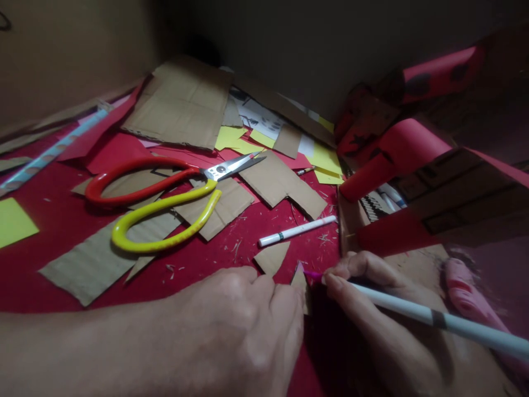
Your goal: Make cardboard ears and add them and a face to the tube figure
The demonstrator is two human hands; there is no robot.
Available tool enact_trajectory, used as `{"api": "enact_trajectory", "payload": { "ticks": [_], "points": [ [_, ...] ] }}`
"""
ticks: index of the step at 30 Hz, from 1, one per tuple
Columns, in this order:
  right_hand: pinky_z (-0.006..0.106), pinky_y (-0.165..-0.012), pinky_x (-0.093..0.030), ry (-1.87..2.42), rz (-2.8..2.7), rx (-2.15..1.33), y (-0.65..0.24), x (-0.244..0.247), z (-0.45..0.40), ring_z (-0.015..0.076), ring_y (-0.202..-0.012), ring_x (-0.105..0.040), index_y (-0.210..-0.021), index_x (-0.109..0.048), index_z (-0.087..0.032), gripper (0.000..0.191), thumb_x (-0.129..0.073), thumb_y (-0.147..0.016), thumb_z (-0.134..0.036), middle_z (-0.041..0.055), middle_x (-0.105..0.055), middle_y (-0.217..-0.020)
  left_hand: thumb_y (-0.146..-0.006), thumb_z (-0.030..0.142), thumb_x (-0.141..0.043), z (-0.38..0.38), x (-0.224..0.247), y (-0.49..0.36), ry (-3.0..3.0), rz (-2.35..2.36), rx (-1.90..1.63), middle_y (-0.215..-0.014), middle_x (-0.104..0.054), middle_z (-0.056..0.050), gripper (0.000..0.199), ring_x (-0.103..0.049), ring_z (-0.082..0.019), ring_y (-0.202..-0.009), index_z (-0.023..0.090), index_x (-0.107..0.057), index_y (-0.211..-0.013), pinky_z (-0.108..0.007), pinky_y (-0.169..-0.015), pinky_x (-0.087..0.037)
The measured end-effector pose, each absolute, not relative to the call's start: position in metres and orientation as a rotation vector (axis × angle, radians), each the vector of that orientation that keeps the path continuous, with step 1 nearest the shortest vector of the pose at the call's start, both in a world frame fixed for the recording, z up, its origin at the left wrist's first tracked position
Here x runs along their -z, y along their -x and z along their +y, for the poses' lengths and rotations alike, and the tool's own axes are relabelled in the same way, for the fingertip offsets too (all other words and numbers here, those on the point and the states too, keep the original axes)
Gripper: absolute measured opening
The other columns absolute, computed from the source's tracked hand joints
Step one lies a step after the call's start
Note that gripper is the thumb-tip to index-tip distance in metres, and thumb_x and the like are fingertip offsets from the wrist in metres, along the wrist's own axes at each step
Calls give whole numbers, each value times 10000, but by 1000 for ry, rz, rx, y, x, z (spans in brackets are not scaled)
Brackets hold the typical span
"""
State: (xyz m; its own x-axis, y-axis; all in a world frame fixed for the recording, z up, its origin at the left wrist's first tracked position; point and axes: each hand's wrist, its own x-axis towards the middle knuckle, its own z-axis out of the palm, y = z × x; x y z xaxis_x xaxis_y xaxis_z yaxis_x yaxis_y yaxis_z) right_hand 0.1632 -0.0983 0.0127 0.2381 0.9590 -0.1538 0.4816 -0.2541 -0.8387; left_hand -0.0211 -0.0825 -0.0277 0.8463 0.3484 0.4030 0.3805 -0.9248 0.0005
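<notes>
My right hand point(372, 309) is closed around a white felt-tip pen point(405, 309). Its purple tip touches the pointed end of a small cardboard piece point(300, 278), where a patch of purple shows. My left hand point(248, 325) has its fingers bent together over the lower part of that piece, pressing it to the red surface; the fingertips are mostly hidden. Just above the left knuckles lies another cut cardboard piece point(273, 259) with a curved edge. A second white felt-tip pen point(297, 230) rests beyond it.
Large scissors point(165, 204) with one red and one yellow handle lie across cardboard scraps at the left. A big cardboard sheet point(182, 105) and yellow paper point(326, 160) are at the back. Red paper tubes point(367, 176) stand at the right. Small paper shreds dot the red surface point(198, 264).
</notes>
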Motion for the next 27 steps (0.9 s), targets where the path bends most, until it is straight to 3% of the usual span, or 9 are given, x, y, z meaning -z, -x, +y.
{"api": "enact_trajectory", "payload": {
  "ticks": [6,11,16,23,27],
  "points": [
    [252,-426,-479,1866,-1467,-999,-172,-27,-96,201,-489,-619,-633,-651,-235,196,-623,-797,-339,25,-639,-527,-943,314,-437,-81,25,19,2867,-530,605,-890,-698,-131,335,-649,-246,-762,104,-645,-1100,-399,-661,-557],
    [230,-429,-496,1836,-1539,-952,-176,-26,-98,189,-486,-629,-660,-664,-222,226,-612,-824,-369,34,-667,-553,-882,121,-499,-82,15,18,2857,-558,478,-888,-713,-102,241,-676,-238,-743,92,-655,-1064,-384,-648,-563],
    [227,-435,-494,1806,-1508,-968,-175,-25,-100,162,-428,-584,-669,-663,-234,205,-640,-818,-372,6,-650,-504,-862,29,-449,-83,12,17,2832,-562,452,-871,-718,-80,302,-670,-224,-726,87,-653,-1077,-372,-655,-567],
    [227,-428,-486,1819,-1606,-921,-176,-28,-101,178,-476,-611,-632,-672,-237,219,-617,-820,-334,20,-661,-532,-854,29,-450,-81,10,18,2835,-531,415,-908,-730,-75,294,-662,-208,-716,105,-656,-1050,-336,-606,-566],
    [211,-375,-454,1813,-1550,-918,-178,-25,-101,144,-391,-548,-633,-664,-232,224,-632,-815,-359,3,-631,-491,-860,20,-439,-81,10,18,2854,-526,408,-912,-727,-92,318,-681,-224,-744,83,-649,-1089,-357,-610,-578]
  ]
}}
